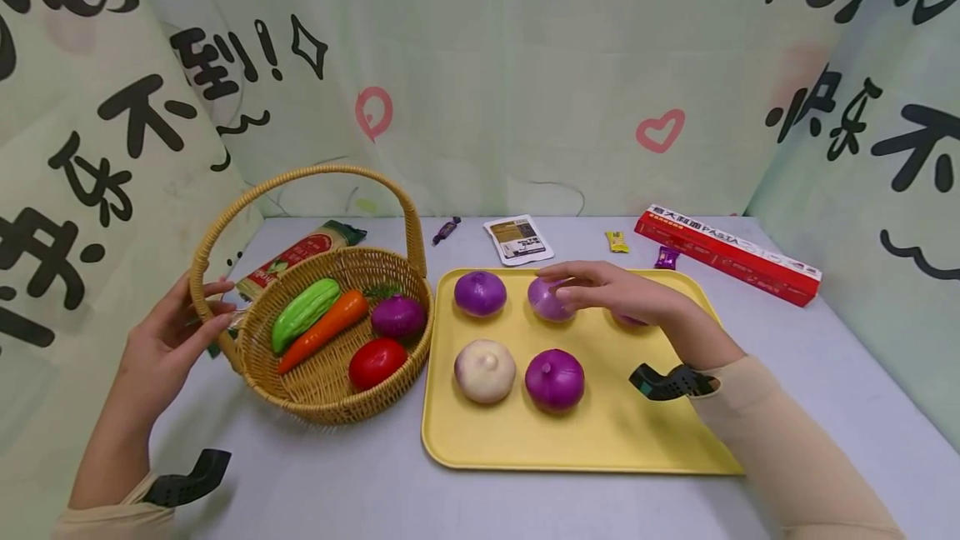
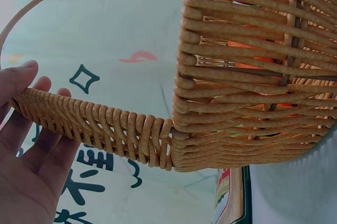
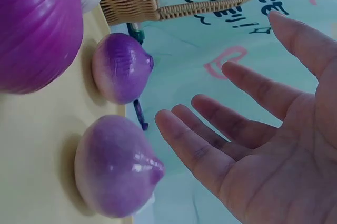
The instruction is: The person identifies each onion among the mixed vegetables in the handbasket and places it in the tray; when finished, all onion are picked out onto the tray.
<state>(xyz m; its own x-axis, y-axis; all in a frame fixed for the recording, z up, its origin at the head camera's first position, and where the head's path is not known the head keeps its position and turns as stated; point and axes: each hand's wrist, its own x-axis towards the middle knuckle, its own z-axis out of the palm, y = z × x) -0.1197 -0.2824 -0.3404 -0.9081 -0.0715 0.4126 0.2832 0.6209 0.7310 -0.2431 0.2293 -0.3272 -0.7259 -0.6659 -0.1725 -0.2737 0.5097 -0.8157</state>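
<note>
My left hand grips the side of the arched handle of a wicker basket, thumb on one side and fingers on the other. Inside the basket lie a green ridged vegetable, a carrot, a purple onion and a tomato. Over the yellow tray, my right hand hovers with spread fingers, apart from a pale purple onion. The tray also bears another purple onion, a whitish bulb, a dark purple onion and an onion partly hidden by my wrist.
Behind the basket lies a red and green packet. Along the back are a dark wrapped candy, a white and gold sachet, a yellow candy, a purple candy and a red pasta box. Printed curtains enclose the table.
</note>
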